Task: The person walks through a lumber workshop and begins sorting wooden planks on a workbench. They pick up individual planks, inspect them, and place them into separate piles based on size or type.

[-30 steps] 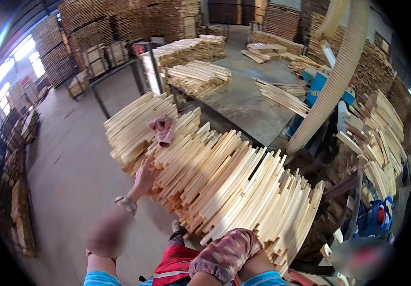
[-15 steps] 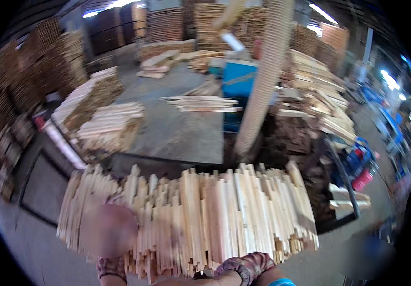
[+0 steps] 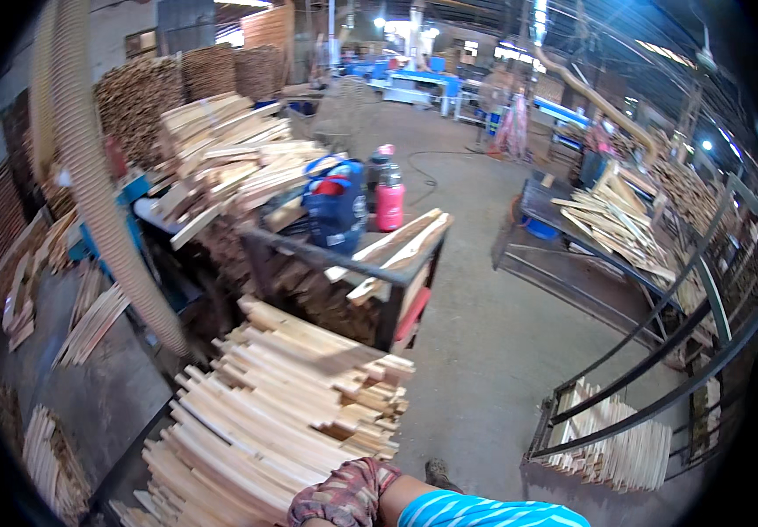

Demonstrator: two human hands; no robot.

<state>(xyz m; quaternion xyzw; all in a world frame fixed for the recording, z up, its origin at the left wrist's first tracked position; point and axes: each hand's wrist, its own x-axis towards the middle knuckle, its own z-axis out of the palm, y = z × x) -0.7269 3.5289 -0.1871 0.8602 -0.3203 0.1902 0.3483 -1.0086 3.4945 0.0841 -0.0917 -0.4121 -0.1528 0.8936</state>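
The bundle of wooden slats point(image 3: 282, 413) ran lengthwise from lower left to upper right. A gloved hand point(image 3: 344, 496) lay under it; its grip was hidden.

Wide workshop hall with a bare grey concrete floor point(image 3: 484, 351), black metal racks point(image 3: 660, 351) standing along the right, a ribbed hose point(image 3: 97, 211) hanging at left, timber stacks point(image 3: 221, 149) lining the wall, ceiling lamps point(image 3: 704, 145) glowing, blue machines point(image 3: 423, 83) sitting far back
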